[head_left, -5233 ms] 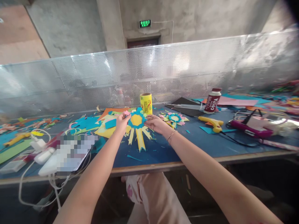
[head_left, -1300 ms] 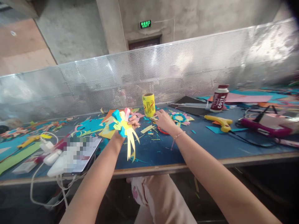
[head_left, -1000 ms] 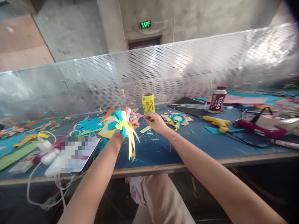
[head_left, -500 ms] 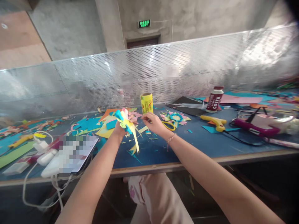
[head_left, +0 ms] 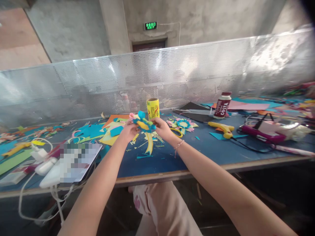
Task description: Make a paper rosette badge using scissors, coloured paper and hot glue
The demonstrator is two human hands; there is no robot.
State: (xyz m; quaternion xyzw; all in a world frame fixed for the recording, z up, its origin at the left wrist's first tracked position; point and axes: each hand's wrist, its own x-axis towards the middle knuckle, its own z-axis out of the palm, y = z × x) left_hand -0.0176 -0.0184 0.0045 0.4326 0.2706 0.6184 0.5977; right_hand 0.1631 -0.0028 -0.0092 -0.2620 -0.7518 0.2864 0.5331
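Observation:
Between my two hands, above the blue table, is a paper flower (head_left: 143,124) in yellow, blue and pink, with a yellow paper strip hanging down from it. My left hand (head_left: 131,130) is closed on its left side. At its right edge, the fingers of my right hand (head_left: 161,127) pinch the blue part. Just beyond stands a yellow cardboard tube (head_left: 153,108). A second paper flower (head_left: 183,123), with a blue ring and pink and yellow petals, lies to the right of my right hand, beside a yellow scissor handle (head_left: 177,132).
Paper sheets and scraps (head_left: 92,131) cover the left and middle. A phone or tablet (head_left: 90,160) with white cables lies at the near left. At right are a yellow glue gun (head_left: 222,128), a Costa bottle (head_left: 222,105) and a purple tool (head_left: 261,133). A perforated metal screen (head_left: 98,85) borders the back.
My right hand has moved in and taken hold of the paper flower, which it was apart from before. The flower has turned and shifted right, its strip now hanging straighter.

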